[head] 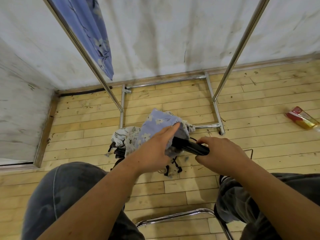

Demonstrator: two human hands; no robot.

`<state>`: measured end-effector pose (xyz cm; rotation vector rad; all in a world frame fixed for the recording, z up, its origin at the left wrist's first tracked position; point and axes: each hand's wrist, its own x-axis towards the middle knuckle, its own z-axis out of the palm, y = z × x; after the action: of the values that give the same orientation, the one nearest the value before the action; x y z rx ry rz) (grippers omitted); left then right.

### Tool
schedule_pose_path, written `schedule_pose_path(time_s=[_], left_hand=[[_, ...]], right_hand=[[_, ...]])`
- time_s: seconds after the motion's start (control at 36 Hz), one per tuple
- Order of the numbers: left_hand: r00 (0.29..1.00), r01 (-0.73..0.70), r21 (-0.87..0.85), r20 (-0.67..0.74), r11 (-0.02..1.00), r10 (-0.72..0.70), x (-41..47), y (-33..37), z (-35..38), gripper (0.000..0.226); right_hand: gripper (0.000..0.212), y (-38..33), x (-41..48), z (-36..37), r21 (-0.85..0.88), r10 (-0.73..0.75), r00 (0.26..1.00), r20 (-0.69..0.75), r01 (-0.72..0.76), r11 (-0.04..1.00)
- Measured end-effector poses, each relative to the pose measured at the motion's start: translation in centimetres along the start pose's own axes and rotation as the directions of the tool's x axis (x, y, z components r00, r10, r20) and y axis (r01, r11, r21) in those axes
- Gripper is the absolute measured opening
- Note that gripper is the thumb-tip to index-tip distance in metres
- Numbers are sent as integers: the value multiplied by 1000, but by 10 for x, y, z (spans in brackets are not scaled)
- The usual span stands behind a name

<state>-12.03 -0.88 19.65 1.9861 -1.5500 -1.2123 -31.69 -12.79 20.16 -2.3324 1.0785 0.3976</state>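
The right hand (223, 153) clenches around the near end of a black bundle of hangers (190, 147), while the left hand (154, 149) lies with straight fingers on the blue floral cloth (155, 125) covering its far end. Beneath them, white patterned cloths (124, 135) and black clips (173, 168) litter the floor between the metal rack's (214, 104) feet. A blue sheet (91, 32) hangs far left, and a red packet (302, 117) lies far right.

readable text: none | red-and-gold packet (302, 118) on the floor (174, 187), right side: print too small and blurred to make out
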Motion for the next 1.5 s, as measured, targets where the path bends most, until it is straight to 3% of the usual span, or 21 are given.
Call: schedule_pose_path(time_s=[0.42,0.61,0.69,0.78,0.92,1.14,1.22,1.31,1.36,1.5], left_hand=[[996,10,31,-88,999,-7,5,-10,-2,100],[996,38,47,-83,998,-34,2,-3,-6,104],[997,34,22,-67,999,-33,2,2,-5,104],[999,26,-45,-32,999,-27,1,9,-1,104],[1000,11,-96,-18,995,-13,2,16,5,102],[996,18,-184,-84,983,-35,1,19,-1,101],[992,13,-202,-120,979,-38,1,18,-4,102],[988,22,-215,-142,976,-54,1,18,-7,102],[988,28,-225,-144,974,-62,0,17,-7,103],[994,27,-215,-95,976,-48,1,16,-5,109]], right_hand=[[43,-10,3,-4,415,-48,974,219,-49,908],[26,-13,0,-13,645,-102,970,221,-67,761],[30,-14,-1,-15,688,-104,970,219,-78,722],[30,-16,-3,-9,679,-98,942,322,-158,717],[32,-19,-9,-10,743,-105,887,450,-306,595],[28,-15,-2,-10,768,-68,951,301,-200,609],[46,-15,-6,-14,786,-137,950,282,-146,601],[53,-19,-9,-14,778,-252,941,226,-19,628],[53,-21,-9,-14,694,-278,950,144,103,712],[37,-21,-7,-14,606,-284,958,-43,251,755]])
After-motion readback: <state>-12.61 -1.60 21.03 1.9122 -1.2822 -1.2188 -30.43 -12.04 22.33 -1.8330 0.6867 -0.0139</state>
